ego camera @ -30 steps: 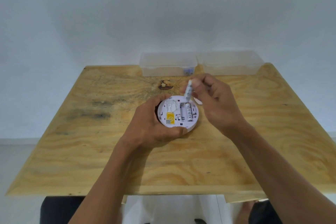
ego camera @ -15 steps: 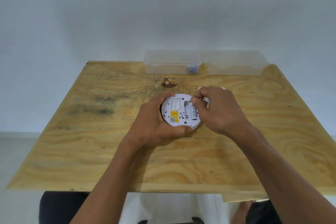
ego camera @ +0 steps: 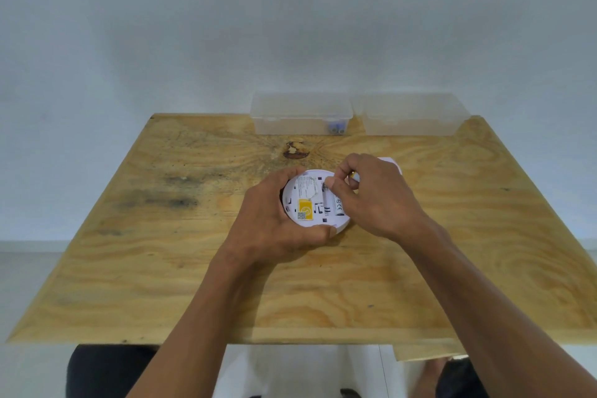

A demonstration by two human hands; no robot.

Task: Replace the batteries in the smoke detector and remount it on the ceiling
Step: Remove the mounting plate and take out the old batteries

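Note:
A round white smoke detector (ego camera: 307, 204) lies back-side up at the middle of the plywood table (ego camera: 161, 252), showing a yellow label and an open battery bay. My left hand (ego camera: 274, 223) grips its rim from the left and front. My right hand (ego camera: 371, 197) is over the bay, its thumb and fingers pinching a white battery (ego camera: 336, 204) that lies in the bay. A white piece (ego camera: 389, 162), partly hidden, pokes out behind my right hand.
Two clear plastic boxes stand at the table's far edge: the left box (ego camera: 300, 116) holds two small blue-ended batteries (ego camera: 336, 129) in its right corner, the right box (ego camera: 413, 116) looks empty. A white wall rises right behind them.
My right hand brought the white battery down from above the detector into the battery bay. My left hand kept its grip on the detector's rim.

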